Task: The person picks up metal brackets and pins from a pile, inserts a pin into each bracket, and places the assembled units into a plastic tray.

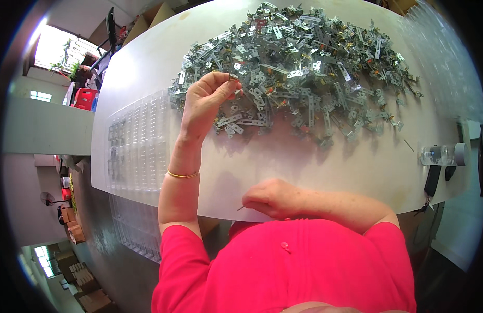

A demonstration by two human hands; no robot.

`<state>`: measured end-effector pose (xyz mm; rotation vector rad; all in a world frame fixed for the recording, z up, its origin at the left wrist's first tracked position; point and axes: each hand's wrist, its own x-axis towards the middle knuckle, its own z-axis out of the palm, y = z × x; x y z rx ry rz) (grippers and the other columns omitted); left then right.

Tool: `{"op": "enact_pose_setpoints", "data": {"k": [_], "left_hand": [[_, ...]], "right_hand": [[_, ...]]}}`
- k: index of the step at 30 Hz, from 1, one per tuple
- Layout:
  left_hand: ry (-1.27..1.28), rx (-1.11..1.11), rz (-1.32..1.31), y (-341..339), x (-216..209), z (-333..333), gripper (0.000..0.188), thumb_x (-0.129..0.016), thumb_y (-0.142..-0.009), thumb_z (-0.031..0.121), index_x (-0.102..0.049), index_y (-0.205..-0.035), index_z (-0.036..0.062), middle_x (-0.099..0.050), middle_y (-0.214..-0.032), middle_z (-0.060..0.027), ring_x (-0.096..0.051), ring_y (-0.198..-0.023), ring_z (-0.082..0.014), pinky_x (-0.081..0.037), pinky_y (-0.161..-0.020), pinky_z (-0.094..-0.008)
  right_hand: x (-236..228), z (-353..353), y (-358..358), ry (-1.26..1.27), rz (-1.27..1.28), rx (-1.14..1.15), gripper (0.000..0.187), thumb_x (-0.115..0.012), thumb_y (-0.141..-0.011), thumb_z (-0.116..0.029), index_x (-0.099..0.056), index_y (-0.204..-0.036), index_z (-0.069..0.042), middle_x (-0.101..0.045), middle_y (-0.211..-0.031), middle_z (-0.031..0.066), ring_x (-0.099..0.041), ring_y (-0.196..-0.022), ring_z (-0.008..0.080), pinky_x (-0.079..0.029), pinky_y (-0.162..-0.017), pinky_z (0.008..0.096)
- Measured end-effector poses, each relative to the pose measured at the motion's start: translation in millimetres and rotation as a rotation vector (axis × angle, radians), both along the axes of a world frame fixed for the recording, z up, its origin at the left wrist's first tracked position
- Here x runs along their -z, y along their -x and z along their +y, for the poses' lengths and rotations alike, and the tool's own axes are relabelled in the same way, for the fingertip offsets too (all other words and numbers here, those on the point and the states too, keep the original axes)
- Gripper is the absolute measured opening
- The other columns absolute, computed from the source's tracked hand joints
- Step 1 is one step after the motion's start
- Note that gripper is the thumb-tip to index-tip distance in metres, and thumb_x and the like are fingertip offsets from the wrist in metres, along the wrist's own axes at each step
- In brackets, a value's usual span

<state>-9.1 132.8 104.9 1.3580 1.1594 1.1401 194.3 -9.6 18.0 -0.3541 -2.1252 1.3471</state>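
White table point(304, 172), heaped metal brackets point(299, 62) upper centre; left hand point(207, 99) pinching one small bracket point(233, 77) above the heap's edge, right hand point(270, 198) closed on a thin pin point(241, 208) lower centre, easily dropped if loosened.

small metal part point(234, 77) mostly hidden in left hand's fingers point(220, 83), thin pin point(241, 208) under right hand point(270, 198) barely discernible

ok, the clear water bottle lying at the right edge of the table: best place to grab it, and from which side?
Judging by its pose, take the water bottle around the middle of its clear body, coming down from above. It lies on its side on the table, so the round barrel faces up. A dark strap sits just on the near side, so a near-side approach is more crowded.
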Motion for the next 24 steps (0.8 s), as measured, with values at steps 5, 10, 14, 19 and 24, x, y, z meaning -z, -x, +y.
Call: {"op": "enact_pose_setpoints", "data": {"k": [5,10,14,19,24], "left_hand": [[0.124,0.306,-0.350,8.2,12.8,-15.7,0.013,-0.062,-0.101,0.010,-0.065,-0.108,-0.0006,-0.071,-0.100,-0.0101,-0.068,-0.092,-0.0181,-0.054,-0.086,-0.0340],[0.153,0.420,-0.357,5.1,23.0,-33.5,0.018,-0.067,-0.096,0.010,-0.063,-0.108,-0.0030,-0.069,-0.100,-0.0118,-0.068,-0.092,-0.0207,-0.055,-0.083,-0.0365],[0.246,0.521,-0.618,-5.6,36.4,-36.7,0.017,-0.069,-0.095,0.009,-0.066,-0.108,-0.0001,-0.069,-0.097,-0.0086,-0.067,-0.091,-0.0168,-0.053,-0.081,-0.0315],[0.246,0.508,-0.598,-15.2,49.7,-44.0,0.019,-0.066,-0.095,0.010,-0.064,-0.111,-0.0002,-0.070,-0.100,-0.0099,-0.068,-0.093,-0.0183,-0.053,-0.083,-0.0323],[0.317,0.517,-0.691,-19.7,43.6,-50.9,0.032,-0.054,-0.103,0.024,-0.060,-0.119,-0.0022,-0.069,-0.100,-0.0161,-0.068,-0.082,-0.0218,-0.054,-0.076,-0.0342]], "right_hand": [[-35.7,26.8,-15.3,0.040,0.138,0.303,0.017,-0.070,-0.089,0.001,-0.066,-0.104,-0.006,-0.065,-0.098,0.0116,-0.066,-0.083,0.0281,-0.053,-0.067,0.0357],[-79.9,71.4,-36.1,-0.047,0.314,0.735,0.016,-0.069,-0.093,0.001,-0.068,-0.107,-0.007,-0.059,-0.125,0.0117,-0.062,-0.103,0.0181,-0.053,-0.076,0.0270],[-89.4,93.7,-29.9,0.163,0.415,0.633,0.014,-0.063,-0.099,0.000,-0.065,-0.111,-0.005,-0.062,-0.119,0.0076,-0.063,-0.096,0.0121,-0.053,-0.077,0.0239],[-73.1,96.6,-21.9,0.124,0.360,0.646,0.014,-0.061,-0.100,0.000,-0.062,-0.113,-0.002,-0.064,-0.104,0.0031,-0.063,-0.087,0.0079,-0.053,-0.076,0.0228],[-65.4,92.8,-12.0,0.131,0.268,0.693,0.014,-0.061,-0.100,0.000,-0.061,-0.114,-0.001,-0.065,-0.099,0.0020,-0.062,-0.083,0.0074,-0.053,-0.075,0.0228]]}}
